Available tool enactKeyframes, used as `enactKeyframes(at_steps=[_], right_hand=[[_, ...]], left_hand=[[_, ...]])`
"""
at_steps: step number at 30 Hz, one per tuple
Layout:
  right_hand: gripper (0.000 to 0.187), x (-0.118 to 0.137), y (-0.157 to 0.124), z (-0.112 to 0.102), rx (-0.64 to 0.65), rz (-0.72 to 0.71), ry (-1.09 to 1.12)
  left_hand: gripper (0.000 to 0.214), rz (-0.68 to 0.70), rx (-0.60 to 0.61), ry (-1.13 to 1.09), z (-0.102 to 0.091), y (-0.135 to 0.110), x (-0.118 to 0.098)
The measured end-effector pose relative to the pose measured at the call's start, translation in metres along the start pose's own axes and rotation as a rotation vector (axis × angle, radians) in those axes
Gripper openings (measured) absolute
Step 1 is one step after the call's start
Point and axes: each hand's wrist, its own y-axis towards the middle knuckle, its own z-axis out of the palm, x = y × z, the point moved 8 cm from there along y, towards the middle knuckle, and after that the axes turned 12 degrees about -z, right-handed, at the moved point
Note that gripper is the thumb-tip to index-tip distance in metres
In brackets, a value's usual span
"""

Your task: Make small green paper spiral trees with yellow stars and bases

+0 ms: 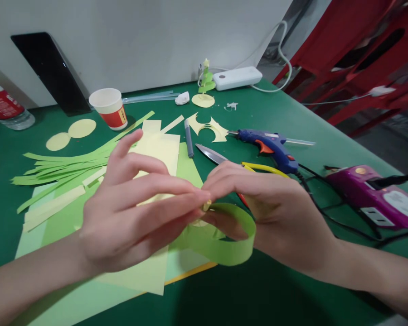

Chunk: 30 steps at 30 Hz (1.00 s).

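On the green table [268, 113] lie two touching pale yellow discs [82, 128], one paper cup [107, 108], one marker [188, 139], one pair of scissors [211, 154], one glue gun [263, 141] and one small paper tree [206, 81]. Above the paper sheets, the person's two hands meet at one curled green strip [233, 254]. The left hand [122, 208] pinches a small yellow piece [207, 205] at the strip's upper edge, its little finger raised apart; the right hand [268, 199] has bent fingers close together, tips against the left's, its exact grip hidden.

Matt paper loop [233, 253], metal blade [211, 155], plastic glue gun [274, 144]
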Motion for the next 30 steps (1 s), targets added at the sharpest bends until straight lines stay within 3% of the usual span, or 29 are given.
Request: enactKeyframes(at_steps=[3,7,14,21,30], right_hand=[[0.008,0.002,0.001,0.000,0.013,-0.046,-0.040],[0.004,0.002,0.001,0.004,0.059,-0.086,-0.063],[0.001,0.001,0.001,0.012,0.147,-0.085,-0.046],[0.003,-0.001,0.000,0.014,0.161,-0.057,0.012],[0.001,-0.003,0.000,0.016,0.200,-0.019,0.047]], left_hand=[[0.013,-0.016,-0.022,-0.170,-0.006,0.004,0.005],[0.022,0.011,0.085,-0.287,-0.003,0.010,0.008],[0.022,0.026,0.240,-0.321,0.008,0.010,0.006],[0.007,0.059,0.260,-0.335,0.011,0.008,0.006],[0.007,0.039,0.314,-0.394,0.014,0.007,0.006]])
